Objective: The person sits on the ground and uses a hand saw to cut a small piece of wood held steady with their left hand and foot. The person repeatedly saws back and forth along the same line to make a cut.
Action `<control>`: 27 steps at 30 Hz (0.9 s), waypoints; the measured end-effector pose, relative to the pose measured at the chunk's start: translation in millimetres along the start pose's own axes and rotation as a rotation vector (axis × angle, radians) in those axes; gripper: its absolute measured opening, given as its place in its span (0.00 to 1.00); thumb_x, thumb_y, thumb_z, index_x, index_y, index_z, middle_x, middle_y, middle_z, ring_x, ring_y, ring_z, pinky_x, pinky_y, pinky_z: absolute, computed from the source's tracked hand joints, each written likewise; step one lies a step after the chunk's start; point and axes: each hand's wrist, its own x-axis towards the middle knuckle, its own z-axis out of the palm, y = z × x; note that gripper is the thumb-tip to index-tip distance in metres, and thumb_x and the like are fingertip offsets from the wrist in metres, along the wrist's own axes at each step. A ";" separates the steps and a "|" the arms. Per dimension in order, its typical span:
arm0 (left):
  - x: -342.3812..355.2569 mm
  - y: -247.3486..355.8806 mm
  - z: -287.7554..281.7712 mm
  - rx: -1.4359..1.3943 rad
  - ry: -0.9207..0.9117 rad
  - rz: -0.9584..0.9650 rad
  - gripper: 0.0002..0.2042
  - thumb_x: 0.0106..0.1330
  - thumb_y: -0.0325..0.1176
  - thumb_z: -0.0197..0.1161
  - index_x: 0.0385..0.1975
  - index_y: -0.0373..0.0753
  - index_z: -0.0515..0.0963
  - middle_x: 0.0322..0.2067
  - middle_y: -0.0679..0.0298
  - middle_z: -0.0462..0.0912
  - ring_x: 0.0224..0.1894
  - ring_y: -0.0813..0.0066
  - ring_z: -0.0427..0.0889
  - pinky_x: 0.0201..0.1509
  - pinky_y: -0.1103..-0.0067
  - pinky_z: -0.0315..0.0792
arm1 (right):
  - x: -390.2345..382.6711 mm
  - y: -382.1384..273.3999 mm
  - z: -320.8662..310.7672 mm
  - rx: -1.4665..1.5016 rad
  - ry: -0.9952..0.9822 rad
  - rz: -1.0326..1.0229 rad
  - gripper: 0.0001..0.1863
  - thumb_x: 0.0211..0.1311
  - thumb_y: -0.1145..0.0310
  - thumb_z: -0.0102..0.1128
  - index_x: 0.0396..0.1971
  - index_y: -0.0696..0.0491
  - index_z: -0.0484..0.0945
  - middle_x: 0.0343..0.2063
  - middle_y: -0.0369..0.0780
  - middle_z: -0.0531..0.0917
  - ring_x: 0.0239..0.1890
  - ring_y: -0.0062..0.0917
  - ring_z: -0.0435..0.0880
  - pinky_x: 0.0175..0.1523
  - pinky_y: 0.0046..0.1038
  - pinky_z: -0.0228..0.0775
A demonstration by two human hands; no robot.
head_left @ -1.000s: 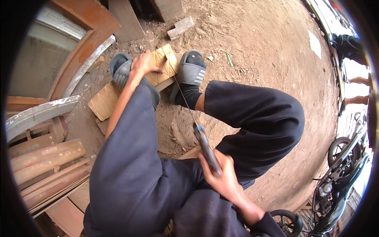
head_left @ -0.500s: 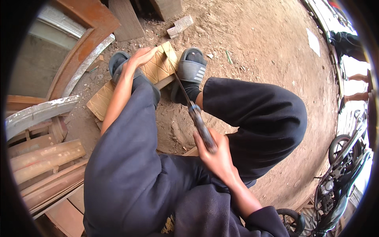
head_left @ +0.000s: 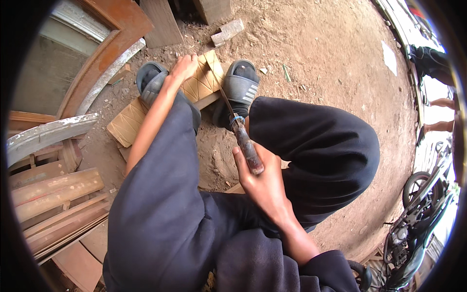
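Observation:
My right hand [head_left: 267,177] is wrapped round the worn handle of a hand tool [head_left: 247,148] with a long, narrow dark blade and a blue band near the handle's top. The blade points away from me, its far end on a pale wooden board [head_left: 197,82] cut with crossing diagonal lines. My left hand [head_left: 184,68] is closed at the board's far edge, fingers curled, the fingertips partly hidden. The board lies slanted between and beneath my sandalled feet. My left sandal [head_left: 152,80] covers its middle; my right sandal [head_left: 242,82] stands at its right end.
At left are a framed wooden panel [head_left: 131,22], a curved white-painted piece [head_left: 53,134] and stacked wood [head_left: 63,192]. A broken block [head_left: 227,32] lies ahead on the dirt floor [head_left: 321,58]. Right, a motorcycle [head_left: 408,228] stands, and another person's legs [head_left: 435,117] show.
My left hand's fingers have gone from stretched flat on the board to curled at its far edge. The tool has shifted slightly, its handle a little lower and more upright.

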 end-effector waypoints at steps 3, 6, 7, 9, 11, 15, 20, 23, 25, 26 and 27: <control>-14.8 10.5 -7.4 0.071 0.011 -0.069 0.29 0.73 0.46 0.35 0.41 0.25 0.79 0.45 0.33 0.78 0.52 0.35 0.77 0.64 0.57 0.67 | -24.2 15.2 0.0 0.011 0.019 -0.038 0.13 0.64 0.69 0.62 0.23 0.59 0.73 0.13 0.43 0.71 0.15 0.25 0.67 0.24 0.30 0.61; -19.8 17.3 -14.2 0.165 0.001 0.007 0.26 0.73 0.45 0.35 0.46 0.29 0.77 0.46 0.35 0.79 0.51 0.35 0.77 0.61 0.57 0.69 | -51.5 18.8 -14.0 0.077 0.018 -0.001 0.16 0.64 0.69 0.63 0.19 0.58 0.70 0.11 0.36 0.65 0.18 0.13 0.58 0.22 0.26 0.53; -23.8 24.0 -17.4 0.191 0.000 0.017 0.25 0.73 0.44 0.35 0.46 0.29 0.76 0.46 0.35 0.79 0.52 0.35 0.77 0.61 0.56 0.69 | -51.3 19.7 -15.1 0.063 -0.002 0.003 0.16 0.64 0.69 0.63 0.19 0.58 0.70 0.11 0.36 0.65 0.18 0.13 0.58 0.22 0.26 0.53; -9.6 5.6 -1.2 0.143 0.043 0.019 0.28 0.73 0.47 0.35 0.44 0.29 0.78 0.46 0.34 0.78 0.51 0.36 0.77 0.61 0.55 0.68 | -35.6 26.2 -5.7 0.064 -0.024 -0.014 0.17 0.64 0.69 0.63 0.19 0.58 0.69 0.11 0.35 0.63 0.17 0.13 0.59 0.22 0.26 0.54; -6.9 -1.5 0.8 0.113 0.039 -0.051 0.29 0.73 0.48 0.35 0.42 0.30 0.80 0.45 0.34 0.78 0.51 0.36 0.77 0.61 0.55 0.68 | -15.5 23.9 7.3 -0.024 -0.074 -0.009 0.11 0.65 0.70 0.60 0.25 0.59 0.73 0.14 0.47 0.73 0.13 0.35 0.71 0.24 0.34 0.64; -3.8 -4.0 2.9 0.123 0.042 -0.075 0.31 0.72 0.50 0.34 0.41 0.29 0.81 0.44 0.34 0.78 0.52 0.36 0.77 0.62 0.57 0.68 | -52.2 18.0 -25.2 0.034 -0.103 0.022 0.08 0.64 0.72 0.59 0.27 0.59 0.75 0.15 0.48 0.73 0.16 0.35 0.76 0.27 0.33 0.67; -13.2 6.2 2.1 0.101 0.079 -0.085 0.31 0.73 0.51 0.34 0.41 0.30 0.81 0.44 0.36 0.79 0.52 0.38 0.78 0.60 0.55 0.68 | -10.7 40.0 -3.8 0.008 -0.045 -0.028 0.12 0.65 0.68 0.59 0.24 0.59 0.73 0.15 0.48 0.73 0.16 0.29 0.76 0.26 0.33 0.65; -8.6 8.6 2.1 0.123 0.084 -0.064 0.31 0.73 0.51 0.34 0.41 0.30 0.81 0.44 0.36 0.79 0.51 0.38 0.78 0.60 0.54 0.69 | -2.5 27.6 -3.4 0.069 -0.026 0.013 0.13 0.65 0.67 0.59 0.24 0.60 0.73 0.15 0.48 0.73 0.16 0.30 0.76 0.25 0.34 0.64; -12.4 14.1 -1.5 0.114 0.067 -0.043 0.33 0.74 0.54 0.32 0.40 0.32 0.82 0.41 0.37 0.81 0.49 0.37 0.79 0.59 0.55 0.70 | -3.4 28.6 -2.7 0.003 -0.050 0.027 0.13 0.65 0.68 0.59 0.24 0.60 0.73 0.15 0.48 0.74 0.16 0.32 0.76 0.26 0.35 0.66; -19.5 12.3 -0.8 0.123 0.069 -0.055 0.33 0.74 0.54 0.32 0.39 0.32 0.82 0.40 0.37 0.81 0.49 0.37 0.79 0.59 0.55 0.70 | -8.5 22.5 -1.5 0.009 -0.051 0.022 0.13 0.65 0.68 0.60 0.24 0.60 0.73 0.15 0.48 0.74 0.16 0.32 0.77 0.27 0.35 0.66; -22.9 11.1 -1.4 0.132 0.070 -0.068 0.34 0.74 0.55 0.32 0.39 0.32 0.82 0.40 0.37 0.81 0.48 0.37 0.79 0.58 0.55 0.70 | -10.5 18.7 0.5 0.015 -0.052 0.019 0.13 0.65 0.68 0.60 0.24 0.60 0.73 0.15 0.48 0.74 0.16 0.32 0.77 0.27 0.35 0.66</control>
